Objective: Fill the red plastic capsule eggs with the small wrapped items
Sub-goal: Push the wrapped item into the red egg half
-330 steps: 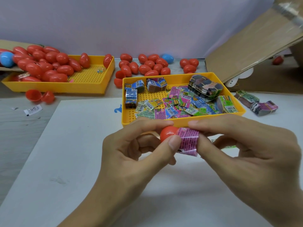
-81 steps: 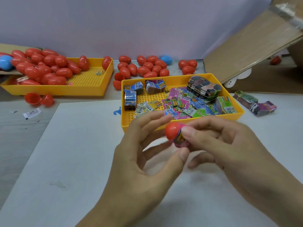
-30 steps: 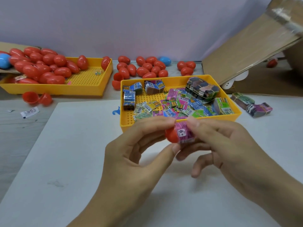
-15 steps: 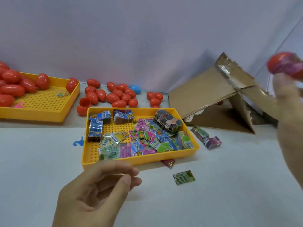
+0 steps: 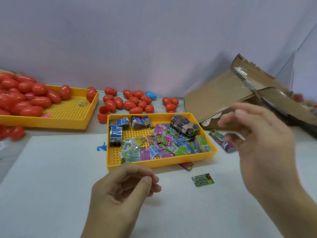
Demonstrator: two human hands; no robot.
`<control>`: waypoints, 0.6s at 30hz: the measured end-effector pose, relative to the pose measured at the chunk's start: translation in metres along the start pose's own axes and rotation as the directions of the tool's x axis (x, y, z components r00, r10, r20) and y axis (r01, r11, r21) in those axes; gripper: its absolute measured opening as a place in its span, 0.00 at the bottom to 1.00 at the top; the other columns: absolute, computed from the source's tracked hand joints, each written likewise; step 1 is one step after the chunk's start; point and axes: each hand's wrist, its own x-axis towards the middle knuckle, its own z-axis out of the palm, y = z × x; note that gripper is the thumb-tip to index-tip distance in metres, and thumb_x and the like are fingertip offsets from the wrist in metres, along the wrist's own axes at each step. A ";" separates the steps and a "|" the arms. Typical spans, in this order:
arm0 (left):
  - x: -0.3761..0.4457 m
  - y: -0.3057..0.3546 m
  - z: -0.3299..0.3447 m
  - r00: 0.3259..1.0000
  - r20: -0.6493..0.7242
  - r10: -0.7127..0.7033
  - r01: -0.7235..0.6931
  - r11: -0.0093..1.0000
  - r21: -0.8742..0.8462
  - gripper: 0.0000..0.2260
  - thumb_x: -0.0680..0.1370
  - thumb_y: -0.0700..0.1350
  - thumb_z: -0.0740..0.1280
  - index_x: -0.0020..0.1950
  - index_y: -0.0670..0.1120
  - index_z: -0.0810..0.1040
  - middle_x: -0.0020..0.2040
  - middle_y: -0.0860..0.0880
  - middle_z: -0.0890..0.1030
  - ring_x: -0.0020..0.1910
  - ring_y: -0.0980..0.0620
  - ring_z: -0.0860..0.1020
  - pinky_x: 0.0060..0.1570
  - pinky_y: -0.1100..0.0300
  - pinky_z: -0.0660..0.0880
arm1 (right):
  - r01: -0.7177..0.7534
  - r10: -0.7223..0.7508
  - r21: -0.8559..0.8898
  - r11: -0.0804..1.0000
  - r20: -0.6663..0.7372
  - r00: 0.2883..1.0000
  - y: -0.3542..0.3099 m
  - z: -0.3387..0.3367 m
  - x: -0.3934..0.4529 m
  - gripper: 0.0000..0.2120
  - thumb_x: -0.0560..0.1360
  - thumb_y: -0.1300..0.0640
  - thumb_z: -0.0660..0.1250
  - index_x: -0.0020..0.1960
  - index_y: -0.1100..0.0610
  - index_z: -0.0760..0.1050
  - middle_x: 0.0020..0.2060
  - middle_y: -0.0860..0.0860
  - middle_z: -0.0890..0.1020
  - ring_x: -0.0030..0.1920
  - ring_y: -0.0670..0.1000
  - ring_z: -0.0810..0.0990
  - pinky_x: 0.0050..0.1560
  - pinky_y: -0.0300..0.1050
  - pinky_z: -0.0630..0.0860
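Both your hands were empty, left hand point(image 5: 123, 189) loosely curled, right hand point(image 5: 257, 134) spread; light, crinkly wrapped items point(image 5: 161, 145) lay in the near yellow tray point(image 5: 154, 164), best pinched by their edges.

1. Single head-worn wide-angle view, looking forward and down over the white mat point(image 5: 51, 177).
2. Close to both hands: left hand point(image 5: 120, 189) low centre, right hand point(image 5: 262, 143) at right, blurred.
3. Faces the back wall point(image 5: 137, 40); near yellow tray point(image 5: 161, 163) mid-frame.
4. No second view, no overlap.
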 end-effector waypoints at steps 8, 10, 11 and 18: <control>0.006 0.011 -0.021 0.986 0.036 0.161 -0.165 0.965 0.202 0.04 0.71 0.48 0.70 0.44 0.52 0.82 0.33 0.49 0.81 0.26 0.51 0.79 0.28 0.63 0.73 | -0.359 0.317 0.002 0.933 0.465 0.827 0.065 0.039 -0.072 0.16 0.64 0.47 0.71 0.46 0.57 0.84 0.28 0.55 0.77 0.22 0.50 0.68 0.23 0.35 0.61; 0.023 0.021 -0.029 0.962 -0.101 0.253 -0.225 0.947 0.229 0.03 0.72 0.45 0.71 0.45 0.52 0.81 0.35 0.48 0.80 0.26 0.52 0.77 0.25 0.61 0.71 | -0.396 0.344 0.014 0.918 0.468 0.814 0.069 0.038 -0.069 0.14 0.65 0.49 0.72 0.44 0.57 0.84 0.26 0.55 0.75 0.22 0.48 0.66 0.22 0.32 0.60; 0.037 0.028 -0.035 0.939 -0.171 0.298 -0.251 0.935 0.251 0.05 0.73 0.43 0.71 0.45 0.52 0.81 0.36 0.48 0.80 0.27 0.52 0.77 0.25 0.60 0.72 | -0.405 0.347 0.018 0.914 0.479 0.806 0.069 0.040 -0.067 0.11 0.67 0.51 0.72 0.44 0.57 0.84 0.25 0.55 0.74 0.22 0.48 0.66 0.21 0.32 0.60; 0.196 0.053 -0.070 0.977 -0.100 0.188 -0.034 0.600 0.799 0.16 0.78 0.32 0.62 0.62 0.43 0.81 0.55 0.47 0.82 0.55 0.49 0.80 0.61 0.48 0.77 | -0.438 0.349 0.037 0.898 0.547 0.761 0.067 0.042 -0.066 0.09 0.69 0.53 0.69 0.40 0.59 0.82 0.25 0.54 0.73 0.23 0.43 0.66 0.22 0.31 0.62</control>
